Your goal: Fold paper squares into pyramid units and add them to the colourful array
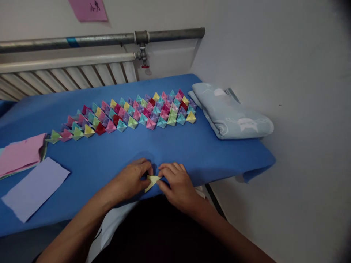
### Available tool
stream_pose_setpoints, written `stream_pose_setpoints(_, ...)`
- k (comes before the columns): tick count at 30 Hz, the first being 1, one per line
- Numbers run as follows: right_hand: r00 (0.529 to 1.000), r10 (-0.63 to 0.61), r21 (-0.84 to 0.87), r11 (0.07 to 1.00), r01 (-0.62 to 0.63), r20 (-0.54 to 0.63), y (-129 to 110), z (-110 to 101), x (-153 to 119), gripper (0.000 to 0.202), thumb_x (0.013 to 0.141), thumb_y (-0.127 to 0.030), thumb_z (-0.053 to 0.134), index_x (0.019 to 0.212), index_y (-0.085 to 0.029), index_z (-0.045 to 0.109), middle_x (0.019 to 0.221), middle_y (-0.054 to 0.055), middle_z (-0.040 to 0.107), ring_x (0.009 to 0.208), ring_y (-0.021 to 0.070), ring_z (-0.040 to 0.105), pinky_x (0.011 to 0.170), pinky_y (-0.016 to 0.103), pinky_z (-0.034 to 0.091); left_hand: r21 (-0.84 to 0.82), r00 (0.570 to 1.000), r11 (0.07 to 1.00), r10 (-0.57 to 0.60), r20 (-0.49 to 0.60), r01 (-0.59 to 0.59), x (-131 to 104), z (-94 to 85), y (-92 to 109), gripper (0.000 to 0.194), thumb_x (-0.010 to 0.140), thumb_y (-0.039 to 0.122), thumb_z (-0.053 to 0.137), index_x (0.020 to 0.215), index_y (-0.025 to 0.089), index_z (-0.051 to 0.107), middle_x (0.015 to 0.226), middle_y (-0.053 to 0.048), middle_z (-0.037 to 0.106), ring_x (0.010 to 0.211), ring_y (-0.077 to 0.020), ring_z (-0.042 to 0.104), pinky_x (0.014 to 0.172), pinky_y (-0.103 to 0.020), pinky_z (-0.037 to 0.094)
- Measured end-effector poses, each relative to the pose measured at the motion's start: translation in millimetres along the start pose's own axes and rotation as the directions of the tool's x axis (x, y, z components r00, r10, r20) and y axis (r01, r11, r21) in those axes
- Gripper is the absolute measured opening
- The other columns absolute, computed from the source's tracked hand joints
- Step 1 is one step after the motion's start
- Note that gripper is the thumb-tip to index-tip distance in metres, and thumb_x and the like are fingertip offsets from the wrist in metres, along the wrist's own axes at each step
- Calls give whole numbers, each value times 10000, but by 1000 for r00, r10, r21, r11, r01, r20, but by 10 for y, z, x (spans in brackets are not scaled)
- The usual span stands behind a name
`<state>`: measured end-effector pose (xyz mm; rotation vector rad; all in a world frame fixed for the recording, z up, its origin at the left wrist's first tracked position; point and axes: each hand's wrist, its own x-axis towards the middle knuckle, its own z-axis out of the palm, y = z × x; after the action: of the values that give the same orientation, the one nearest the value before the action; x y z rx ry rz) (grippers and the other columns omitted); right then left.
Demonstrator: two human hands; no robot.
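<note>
trousers (117,219), pale, and dark clothing (153,233) nearest, at bottom. just beyond, at the near table edge, yellow paper (152,182), small, folded, pointed at the right, between both hands. left hand (134,178) has thumb and fingers pinched closed on its left part; right hand (177,186) has thumb and fingertips closed on its right corner, other fingers curled. can't tell how firm either pinch is. off to the left on blue cloth (109,153): purple sheet (35,188), lying flat at a slant, then paper stack (22,153), pink on top. farther, paper boats (125,117) in slanting rows, many colors, packed close, well apart from the hands. right of them, folded blanket (233,115), light blue with white pattern, near the wall (287,91). behind the table: radiator (74,77), gray pipe (106,39) with red-handled valve (143,54), pink note (89,10) with dark writing above.
</note>
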<state>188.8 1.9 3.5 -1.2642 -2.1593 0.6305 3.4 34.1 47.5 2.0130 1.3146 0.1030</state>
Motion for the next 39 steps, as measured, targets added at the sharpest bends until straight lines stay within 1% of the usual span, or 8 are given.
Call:
stream_pose_setpoints(4, 1000, 6, 81, 997, -8, 25, -2, -22, 9, 39, 862, -163, 590, 844, -197, 594, 846, 7, 662, 802, 171, 538, 779, 330, 337, -378, 987, 912, -143, 67, 158, -42, -7, -14, 64, 745, 253, 563, 752, 189, 556, 619, 50, 500, 574, -112, 465, 559, -233, 367)
stream_pose_setpoints(8, 996, 73, 280, 958, -54, -58, -9, -39, 30, 80, 830, -122, 604, 826, -201, 591, 794, -21, 635, 758, 137, 550, 767, 293, 367, -652, 983, 740, -175, 51, 165, -76, 20, -120, 175, 711, 323, 663, 737, 180, 567, 639, 52, 507, 583, -97, 457, 561, -225, 368)
stream_pose_setpoints(14, 987, 148, 427, 898, -106, -65, -42, -44, 65, 80, 827, -153, 561, 840, -219, 603, 791, -21, 627, 749, 130, 566, 726, 269, 423, -681, 989, 721, -143, 38, 131, -119, 60, -192, 300, 728, 285, 682, 1016, 209, 649, 812, 24, 600, 693, -115, 519, 645, -245, 406)
stream_pose_setpoints(17, 988, 150, 466, 878, -111, -46, -81, -92, 88, 78, 821, -161, 553, 835, -220, 601, 785, -24, 623, 736, 124, 561, 707, 257, 431, -695, 985, 698, -99, 144, 172, -135, -13, -133, 167, 748, 285, 671, 888, 194, 681, 755, 32, 605, 667, -103, 517, 638, -233, 403)
stream_pose_setpoints(21, 983, 182, 540, 830, -139, -26, -109, -154, 114, 56, 830, -201, 558, 837, -219, 611, 795, -14, 625, 735, 126, 558, 698, 255, 440, -735, 970, 633, -163, 181, 244, -149, -77, -69, 145, 707, 308, 724, 725, 179, 661, 617, 49, 583, 568, -88, 510, 587, -221, 411)
stream_pose_setpoints(28, 932, 314, 819, 477, -320, 181, -114, -155, 122, 117, 808, -314, 612, 869, -214, 610, 683, -40, 584, 622, 105, 534, 589, 233, 430, -924, 957, 317, -260, 132, 213, -186, 49, -105, 258, 618, 352, 827, 712, 151, 695, 625, -11, 681, 552, -109, 607, 593, -239, 483)
stream_pose_setpoints(33, 932, 271, 874, 357, -331, 242, -217, -154, 121, 116, 765, -309, 667, 804, -209, 623, 652, -51, 585, 593, 89, 517, 575, 225, 422, -964, 965, 232, -253, 71, 132, -182, 134, -81, 253, 603, 332, 850, 658, 151, 683, 578, -3, 681, 522, -94, 608, 577, -215, 488)
stream_pose_setpoints(39, 923, 242, 907, 231, -353, 298, -239, -157, 133, 178, 712, -333, 741, 785, -202, 645, 679, -42, 622, 582, 80, 519, 549, 214, 408, -980, 976, 121, -170, 137, 159, -197, 164, -70, 239, 598, 321, 863, 645, 150, 703, 593, 2, 682, 548, -80, 613, 589, -198, 507)
